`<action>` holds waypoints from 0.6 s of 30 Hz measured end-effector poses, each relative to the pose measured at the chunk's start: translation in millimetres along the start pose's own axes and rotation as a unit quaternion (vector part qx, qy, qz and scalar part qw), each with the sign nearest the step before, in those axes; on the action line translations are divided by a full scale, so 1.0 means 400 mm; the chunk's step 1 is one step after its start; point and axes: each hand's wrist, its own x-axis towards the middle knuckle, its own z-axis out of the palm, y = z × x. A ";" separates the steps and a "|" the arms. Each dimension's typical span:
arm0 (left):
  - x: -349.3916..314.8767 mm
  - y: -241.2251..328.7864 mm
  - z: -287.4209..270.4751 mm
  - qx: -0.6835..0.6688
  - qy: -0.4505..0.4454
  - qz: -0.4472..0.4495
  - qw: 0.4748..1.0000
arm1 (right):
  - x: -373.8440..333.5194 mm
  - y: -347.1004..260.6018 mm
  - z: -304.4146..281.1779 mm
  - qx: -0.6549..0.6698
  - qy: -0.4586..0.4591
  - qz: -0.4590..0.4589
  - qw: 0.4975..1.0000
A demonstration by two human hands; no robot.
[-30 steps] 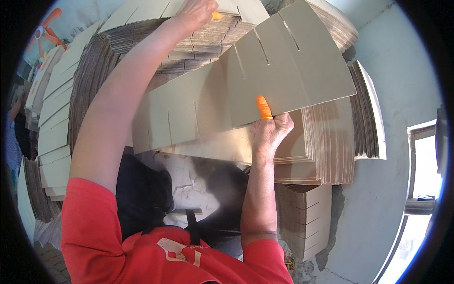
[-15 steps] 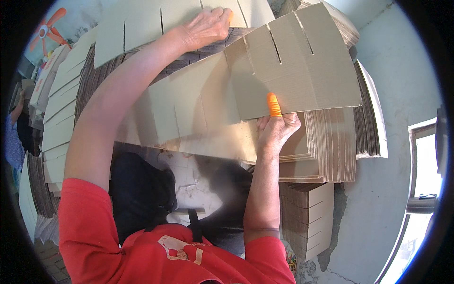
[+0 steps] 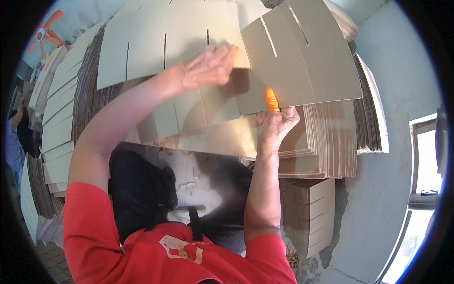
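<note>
My left hand point(image 3: 210, 66) is closed on the near right corner of a pale slotted cardboard sheet point(image 3: 142, 49). An orange finger cover shows partly at its fingertips. Farther to the right, my right hand point(image 3: 280, 124) pinches the near edge of a second slotted cardboard sheet point(image 3: 309, 78). Its thumb, in a ribbed orange finger cover point(image 3: 271, 98), presses on top while the other fingers are below. The first sheet overlaps the left part of the second one, which runs on beneath my left forearm.
Stacked cardboard sheets point(image 3: 338, 139) stand under and right of my right hand. More slotted cardboard piles point(image 3: 61, 111) line the left side, and another pile point(image 3: 321, 217) sits low beside the wall point(image 3: 373, 199). An orange fan point(image 3: 41, 33) and another person's sleeve point(image 3: 15, 146) show far left.
My left hand has come nearer to me, drawing the first sheet over the second. My right hand and its sheet have hardly moved.
</note>
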 end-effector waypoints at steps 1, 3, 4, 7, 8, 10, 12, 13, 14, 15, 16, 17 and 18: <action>0.006 0.027 -0.022 -0.016 -0.032 -0.008 0.999 | 0.002 0.003 -0.004 -0.002 0.007 0.003 1.000; 0.018 0.077 -0.074 -0.045 -0.096 -0.023 0.994 | 0.005 0.007 -0.011 -0.011 0.020 0.000 1.000; 0.004 0.092 -0.085 -0.026 -0.060 0.009 0.998 | 0.004 0.003 -0.009 -0.034 0.009 -0.001 0.999; -0.009 0.097 -0.092 -0.086 -0.024 0.000 0.996 | 0.009 -0.021 -0.015 -0.110 -0.036 0.009 0.993; -0.014 0.095 -0.098 -0.073 -0.023 0.014 0.997 | 0.004 -0.028 -0.017 -0.122 -0.046 0.019 0.991; -0.012 0.129 -0.126 -0.073 -0.007 0.042 0.996 | -0.002 -0.026 -0.017 -0.064 -0.025 0.040 0.997; -0.028 0.186 -0.172 -0.077 -0.009 0.070 0.994 | -0.005 -0.001 -0.008 0.045 0.006 0.044 0.998; -0.030 0.192 -0.168 -0.126 -0.008 0.047 0.991 | -0.004 0.006 0.000 0.075 0.016 0.047 0.996; -0.031 0.196 -0.164 -0.174 -0.007 0.024 0.984 | -0.004 0.011 0.007 0.104 0.029 0.049 0.993; -0.030 0.196 -0.158 -0.222 -0.005 0.001 0.975 | -0.004 0.014 0.010 0.098 0.035 0.056 0.993; -0.019 0.174 -0.160 -0.286 -0.011 -0.072 0.955 | -0.006 0.014 0.007 0.056 0.033 0.052 0.997; 0.000 0.130 -0.144 -0.279 0.059 -0.104 0.953 | -0.010 0.006 0.012 0.016 0.027 0.047 0.998; 0.022 0.072 -0.107 -0.272 0.130 -0.135 0.944 | -0.013 -0.014 0.016 -0.059 0.009 0.028 0.998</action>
